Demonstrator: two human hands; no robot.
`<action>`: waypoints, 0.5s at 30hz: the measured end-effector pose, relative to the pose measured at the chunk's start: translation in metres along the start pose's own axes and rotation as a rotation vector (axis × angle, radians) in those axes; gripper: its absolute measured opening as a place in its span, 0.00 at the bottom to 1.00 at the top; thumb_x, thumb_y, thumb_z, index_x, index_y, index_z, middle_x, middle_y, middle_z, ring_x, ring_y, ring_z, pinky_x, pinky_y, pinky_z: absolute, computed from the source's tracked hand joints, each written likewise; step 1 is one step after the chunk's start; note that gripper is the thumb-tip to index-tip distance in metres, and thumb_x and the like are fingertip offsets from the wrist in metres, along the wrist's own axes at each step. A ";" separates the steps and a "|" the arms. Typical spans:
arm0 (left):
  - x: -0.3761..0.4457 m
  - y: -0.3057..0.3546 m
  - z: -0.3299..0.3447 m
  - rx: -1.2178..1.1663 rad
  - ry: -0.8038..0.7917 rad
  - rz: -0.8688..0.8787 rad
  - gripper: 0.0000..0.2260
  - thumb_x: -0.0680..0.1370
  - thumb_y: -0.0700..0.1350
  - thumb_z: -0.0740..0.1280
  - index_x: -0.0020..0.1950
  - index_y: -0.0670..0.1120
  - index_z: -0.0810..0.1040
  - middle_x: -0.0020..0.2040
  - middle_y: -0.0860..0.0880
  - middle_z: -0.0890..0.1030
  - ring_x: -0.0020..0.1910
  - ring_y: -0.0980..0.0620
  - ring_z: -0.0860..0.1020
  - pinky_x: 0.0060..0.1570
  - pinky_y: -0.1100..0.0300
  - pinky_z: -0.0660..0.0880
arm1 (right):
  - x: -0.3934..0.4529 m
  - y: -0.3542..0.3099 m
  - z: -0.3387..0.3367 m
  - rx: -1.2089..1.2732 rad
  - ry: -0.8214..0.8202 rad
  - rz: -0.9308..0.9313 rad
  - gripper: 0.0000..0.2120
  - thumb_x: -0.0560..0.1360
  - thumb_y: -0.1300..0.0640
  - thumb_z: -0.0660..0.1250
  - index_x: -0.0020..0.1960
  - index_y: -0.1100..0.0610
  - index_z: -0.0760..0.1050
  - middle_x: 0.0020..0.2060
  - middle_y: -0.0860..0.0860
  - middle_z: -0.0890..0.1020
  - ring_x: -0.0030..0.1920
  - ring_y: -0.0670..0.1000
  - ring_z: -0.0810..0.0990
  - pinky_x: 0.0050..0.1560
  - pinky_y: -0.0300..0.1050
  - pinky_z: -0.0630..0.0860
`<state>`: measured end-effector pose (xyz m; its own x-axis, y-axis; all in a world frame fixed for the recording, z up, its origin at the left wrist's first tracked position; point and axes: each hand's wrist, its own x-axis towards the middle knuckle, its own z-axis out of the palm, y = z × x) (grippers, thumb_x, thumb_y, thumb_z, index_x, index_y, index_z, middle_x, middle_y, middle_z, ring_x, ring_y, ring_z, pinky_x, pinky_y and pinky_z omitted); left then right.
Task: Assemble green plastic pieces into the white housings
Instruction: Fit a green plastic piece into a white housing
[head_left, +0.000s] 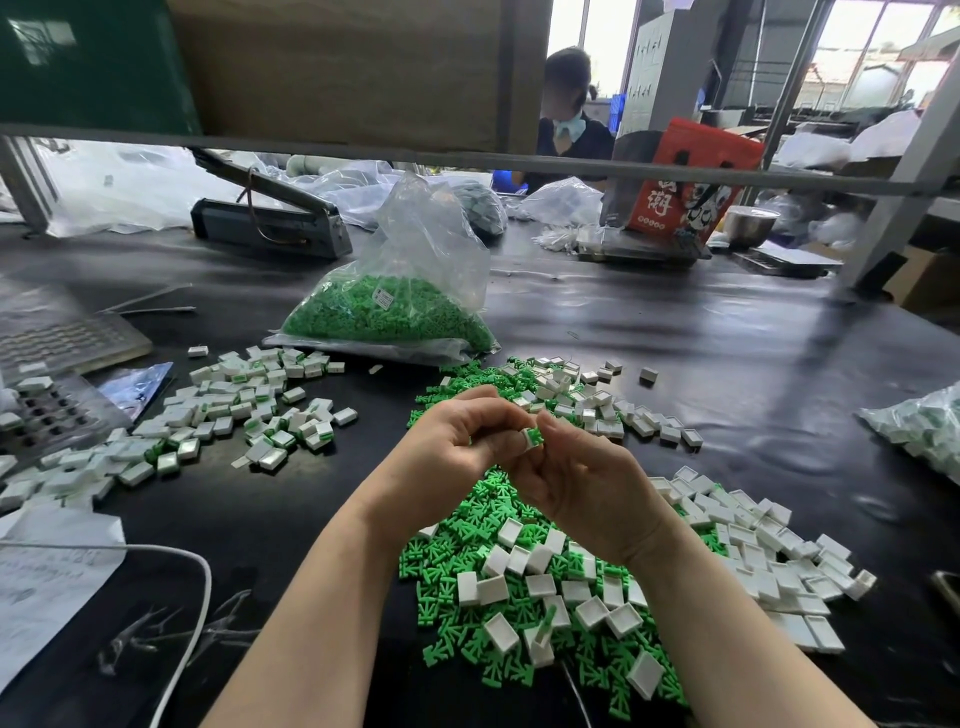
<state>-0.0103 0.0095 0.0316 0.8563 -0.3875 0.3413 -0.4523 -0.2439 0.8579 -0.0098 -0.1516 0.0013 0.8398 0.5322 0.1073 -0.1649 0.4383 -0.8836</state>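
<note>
above the loose pile (545, 582), our left hand (457, 447) and right hand (582, 478) together pinch a white housing (531, 438) with its green piece (536, 435); we should press it in squarely until flush.

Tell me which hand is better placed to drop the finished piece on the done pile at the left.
Left, probably. The left hand pinches the white housing together with the right hand, and the assembled pile lies on its side.
</note>
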 end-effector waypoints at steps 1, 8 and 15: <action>0.000 0.000 0.000 0.000 -0.003 0.000 0.06 0.77 0.33 0.67 0.51 0.36 0.82 0.41 0.51 0.73 0.41 0.59 0.75 0.48 0.66 0.72 | 0.000 0.000 0.000 -0.005 0.003 -0.001 0.14 0.73 0.49 0.65 0.49 0.60 0.78 0.33 0.51 0.76 0.31 0.46 0.71 0.34 0.36 0.68; 0.000 -0.002 0.000 -0.041 0.005 -0.010 0.05 0.77 0.33 0.66 0.50 0.35 0.81 0.42 0.51 0.73 0.41 0.61 0.75 0.46 0.69 0.72 | 0.002 0.001 0.000 -0.101 0.037 -0.026 0.14 0.76 0.47 0.62 0.44 0.55 0.81 0.31 0.50 0.75 0.31 0.47 0.69 0.35 0.39 0.64; 0.001 -0.014 0.000 -0.065 0.003 -0.111 0.02 0.80 0.36 0.64 0.48 0.39 0.76 0.39 0.42 0.76 0.40 0.50 0.74 0.46 0.53 0.73 | 0.001 -0.006 -0.011 -0.585 0.219 -0.111 0.15 0.79 0.47 0.64 0.42 0.58 0.74 0.28 0.47 0.71 0.28 0.44 0.68 0.30 0.34 0.65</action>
<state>-0.0027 0.0130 0.0200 0.9010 -0.3584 0.2442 -0.3379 -0.2270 0.9134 -0.0023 -0.1619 0.0021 0.9322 0.3188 0.1715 0.1873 -0.0192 -0.9821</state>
